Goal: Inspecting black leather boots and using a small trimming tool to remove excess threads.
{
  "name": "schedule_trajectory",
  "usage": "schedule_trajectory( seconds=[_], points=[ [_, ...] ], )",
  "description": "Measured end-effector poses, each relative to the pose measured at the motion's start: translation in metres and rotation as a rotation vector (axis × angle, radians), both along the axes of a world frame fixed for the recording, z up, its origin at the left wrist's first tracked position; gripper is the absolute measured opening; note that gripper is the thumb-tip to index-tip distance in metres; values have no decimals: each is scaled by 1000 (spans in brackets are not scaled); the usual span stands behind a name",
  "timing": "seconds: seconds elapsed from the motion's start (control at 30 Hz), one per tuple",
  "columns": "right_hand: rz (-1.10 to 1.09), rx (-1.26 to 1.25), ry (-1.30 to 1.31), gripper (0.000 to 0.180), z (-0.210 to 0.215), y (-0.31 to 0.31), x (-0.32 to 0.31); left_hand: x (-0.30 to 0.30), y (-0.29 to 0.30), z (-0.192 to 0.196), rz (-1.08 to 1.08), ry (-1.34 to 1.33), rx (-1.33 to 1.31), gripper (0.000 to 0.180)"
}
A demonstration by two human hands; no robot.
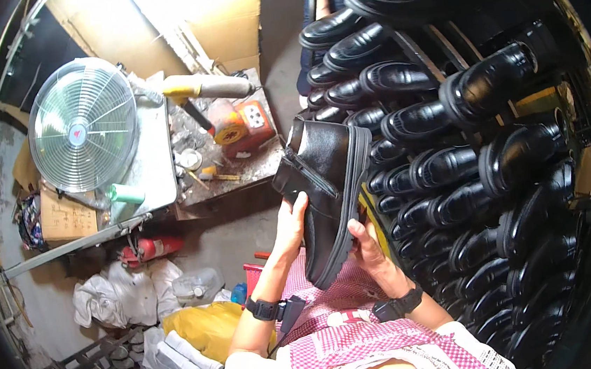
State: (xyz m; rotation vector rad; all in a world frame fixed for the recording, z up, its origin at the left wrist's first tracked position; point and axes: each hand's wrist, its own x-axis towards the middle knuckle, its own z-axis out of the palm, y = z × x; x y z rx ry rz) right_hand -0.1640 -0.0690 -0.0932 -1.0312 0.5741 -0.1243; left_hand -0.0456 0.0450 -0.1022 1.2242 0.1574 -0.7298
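Head view: black boot gripped by both hands.
Left hand clasps its upper; right hand cups the sole, beside the shoe rack.

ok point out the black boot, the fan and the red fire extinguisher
black boot (323, 182), head view, on the leather side by the zipper
fan (83, 124), head view, on the hub of the wire grille
red fire extinguisher (152, 250), head view, on the cylinder body

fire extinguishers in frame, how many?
1: a red fire extinguisher lies on the floor under the workbench, left of the left hand. More may be hidden behind the clutter.
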Motion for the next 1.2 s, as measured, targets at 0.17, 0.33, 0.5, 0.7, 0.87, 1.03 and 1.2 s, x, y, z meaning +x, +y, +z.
schedule_trajectory(
  seconds=[0.17, 0.33, 0.5, 0.7, 0.87, 1.03, 1.2],
  points=[
    [-151, -97, 28, 65, -44, 6, 42, 16, 20, -47, 62, -5, 105, 51],
    [-195, -350, 48, 75, -89, 2, 98, 26, 73, -111, 85, 301, 140, 47],
    [-259, -500, -8, 89, -135, -4, 157, 30, 119, -158, 122, 403, 242, 39],
    [-301, -567, 138, 89, -183, -9, 207, 51, 139, -182, 162, 459, 299, 33],
    [-338, -517, 147, 90, -200, -8, 243, 73, 132, -185, 175, 483, 265, 31],
    [-374, -519, 137, 89, -211, -13, 269, 88, 125, -187, 157, 483, 257, 31],
    [-382, -511, 151, 89, -208, -21, 286, 91, 130, -197, 122, 498, 269, 33]
  ],
)
